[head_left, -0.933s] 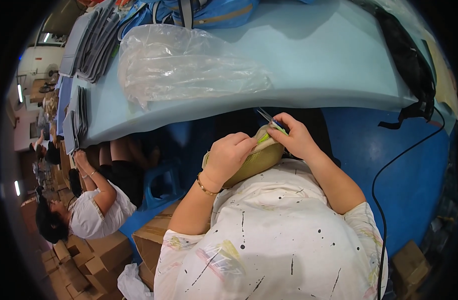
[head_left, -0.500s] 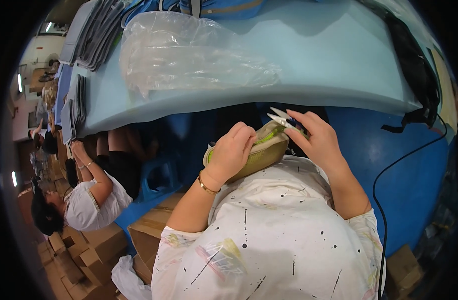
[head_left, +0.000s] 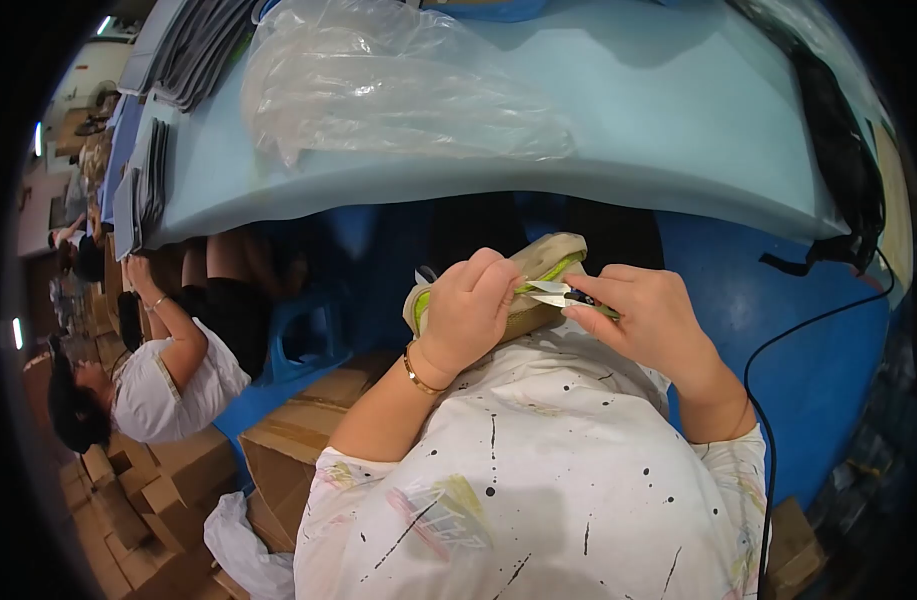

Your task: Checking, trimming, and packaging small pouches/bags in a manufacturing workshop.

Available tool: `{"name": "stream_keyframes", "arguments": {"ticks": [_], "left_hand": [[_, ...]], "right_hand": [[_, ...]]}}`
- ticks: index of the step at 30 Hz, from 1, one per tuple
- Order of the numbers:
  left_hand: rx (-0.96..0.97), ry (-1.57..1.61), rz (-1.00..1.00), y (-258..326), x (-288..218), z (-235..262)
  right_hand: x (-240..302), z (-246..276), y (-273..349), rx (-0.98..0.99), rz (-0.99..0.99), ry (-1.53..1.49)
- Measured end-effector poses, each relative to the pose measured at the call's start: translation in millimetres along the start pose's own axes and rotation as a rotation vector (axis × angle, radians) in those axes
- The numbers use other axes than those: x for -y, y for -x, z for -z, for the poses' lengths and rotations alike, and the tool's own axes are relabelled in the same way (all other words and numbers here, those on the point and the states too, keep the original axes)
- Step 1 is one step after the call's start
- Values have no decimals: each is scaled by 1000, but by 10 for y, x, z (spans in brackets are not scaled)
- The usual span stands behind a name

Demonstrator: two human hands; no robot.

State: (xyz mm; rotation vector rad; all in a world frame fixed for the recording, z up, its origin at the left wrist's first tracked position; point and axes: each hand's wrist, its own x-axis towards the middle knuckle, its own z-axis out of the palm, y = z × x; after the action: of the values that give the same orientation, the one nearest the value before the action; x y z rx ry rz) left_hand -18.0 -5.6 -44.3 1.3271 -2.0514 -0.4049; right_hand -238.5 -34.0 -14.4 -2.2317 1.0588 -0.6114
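An olive-beige pouch with a lime-green zipper lies at my lap, against my white patterned shirt. My left hand is closed on its near-left side, thumb and fingers pinched together by the zipper edge. Whether a thread is in that pinch is too small to tell. In my right hand is a pair of thread snips, held between thumb and fingers. Their two pointed blades are apart and reach left over the zipper, close to my left fingertips. My hand hides most of the snips' handle.
Ahead is a table with a pale blue cover, bearing a clear plastic bag and stacked grey pieces. A black strap hangs at right, near a dark cable. Left are a seated co-worker, a blue stool and cardboard boxes.
My right hand has brought the snips down and left, from above the pouch to beside my left fingertips. The pouch's far end now shows more. The view has shifted slightly.
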Motion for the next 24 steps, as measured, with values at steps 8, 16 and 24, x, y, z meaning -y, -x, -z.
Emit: {"name": "stream_keyframes", "arguments": {"ticks": [8, 16, 24], "left_hand": [[-19, -30, -49, 39, -6, -11], [-5, -80, -102, 44, -45, -14], [-18, -95, -131, 49, -32, -26]], "right_hand": [[63, 52, -29, 58, 19, 115], [85, 63, -9, 45, 36, 133], [106, 60, -19, 38, 39, 151]]}}
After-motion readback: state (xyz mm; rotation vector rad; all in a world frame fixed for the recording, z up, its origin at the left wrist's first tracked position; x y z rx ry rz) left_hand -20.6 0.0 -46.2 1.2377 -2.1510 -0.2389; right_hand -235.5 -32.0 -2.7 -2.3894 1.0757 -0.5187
